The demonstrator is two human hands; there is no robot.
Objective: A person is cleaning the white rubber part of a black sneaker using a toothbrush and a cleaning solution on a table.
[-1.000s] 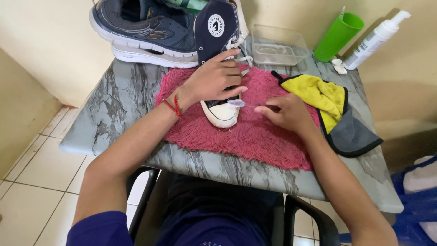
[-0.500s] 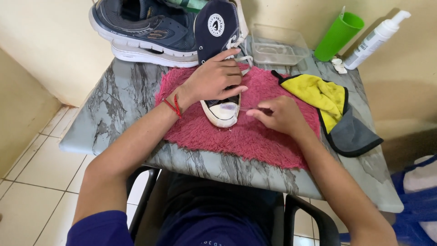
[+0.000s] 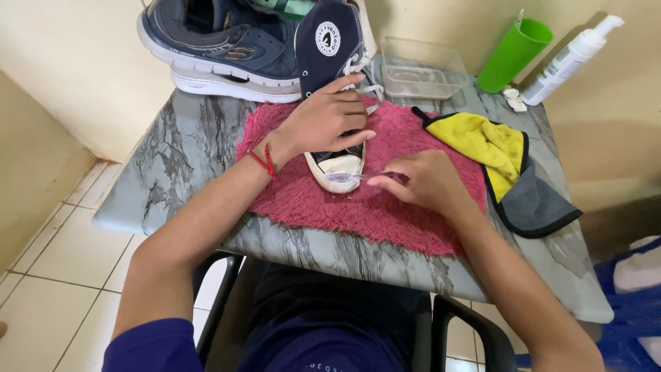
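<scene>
head | left hand (image 3: 323, 124) clamps sneaker (image 3: 335, 103), hiding laces | right hand (image 3: 420, 180) pinches toothbrush (image 3: 344, 177)

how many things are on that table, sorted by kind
shoes: 2 – high-top sneaker under the left hand, running shoe
cloths: 2 – pink mat, yellow-and-grey cloth
brushes: 1 – toothbrush in the right hand
containers: 3 – clear tub, green cup, foam pump bottle
total: 8
</scene>
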